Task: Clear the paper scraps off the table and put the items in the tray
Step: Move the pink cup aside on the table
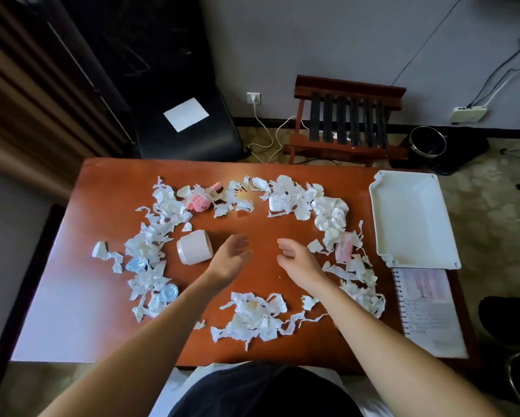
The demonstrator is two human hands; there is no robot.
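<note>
White paper scraps (254,317) lie in a rough ring on the red-brown table (102,311). Among them are a white ribbed cup (194,246) on its side, a pink toy (203,198), two blue plastic pieces (137,264), a white scrunchie (331,213) and a pink card (344,251). The white tray (415,257) sits empty at the table's right edge. My left hand (231,258) hovers blurred over the bare centre, fingers relaxed, holding nothing. My right hand (295,257) is beside it with loosely curled fingers, also holding nothing.
A spiral notebook (427,308) lies at the right edge, just in front of the tray. Behind the table stand a black chair (192,139) with a white sheet on it, a wooden rack (347,121) and a black bin (427,144).
</note>
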